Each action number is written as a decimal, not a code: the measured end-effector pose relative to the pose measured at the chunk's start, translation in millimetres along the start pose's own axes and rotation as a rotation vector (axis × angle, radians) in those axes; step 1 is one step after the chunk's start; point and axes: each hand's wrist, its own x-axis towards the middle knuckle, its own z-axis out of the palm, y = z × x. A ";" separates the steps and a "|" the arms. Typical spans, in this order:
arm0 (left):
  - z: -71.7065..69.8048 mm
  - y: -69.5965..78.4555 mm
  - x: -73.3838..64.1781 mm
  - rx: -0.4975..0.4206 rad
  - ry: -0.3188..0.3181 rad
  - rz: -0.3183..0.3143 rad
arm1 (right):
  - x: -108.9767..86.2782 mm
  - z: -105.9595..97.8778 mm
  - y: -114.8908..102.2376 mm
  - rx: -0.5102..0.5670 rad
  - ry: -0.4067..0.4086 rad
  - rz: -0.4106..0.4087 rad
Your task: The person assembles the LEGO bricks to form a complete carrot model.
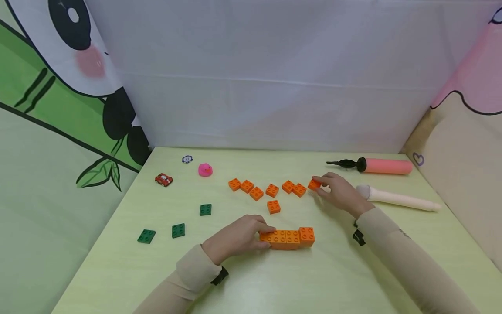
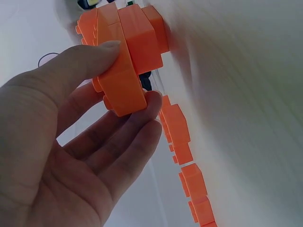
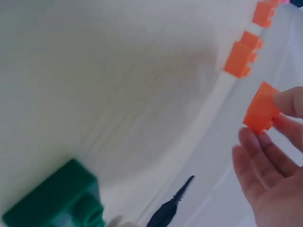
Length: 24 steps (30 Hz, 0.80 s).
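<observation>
the right hand [image 1: 339,194] pinches an orange block [image 1: 313,185] right of the loose blocks [image 1: 256,193]; the left hand [image 1: 240,237] grips the nearer joined blocks [image 1: 288,240]. both pieces seem light, stiff, best held by flat sides.

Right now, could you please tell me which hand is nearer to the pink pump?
Right: the right hand is just in front of the pump, by its black nozzle; the left hand is farther off, left of the pump, gripping orange bricks.
</observation>
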 end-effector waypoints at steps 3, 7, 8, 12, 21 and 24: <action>0.3 0.1 0.5 0.000 0.003 0.012 | -25.5 -2.4 -12.8 0.015 0.065 -0.069; -0.2 -0.5 -0.2 -0.005 0.005 0.009 | -56.1 1.2 -37.1 0.077 0.131 -0.217; -0.6 -0.7 -0.4 -0.007 0.005 0.004 | -61.8 3.3 -43.3 0.098 0.141 -0.258; -1.5 -1.9 -0.4 -0.016 -0.001 -0.002 | -77.0 13.1 -64.2 0.159 0.155 -0.370; -1.8 -1.3 -0.1 -0.018 -0.002 0.008 | -88.0 32.3 -79.0 0.161 0.066 -0.394; -1.9 -0.8 0.0 -0.021 0.002 0.017 | -89.7 34.3 -79.0 0.145 0.049 -0.376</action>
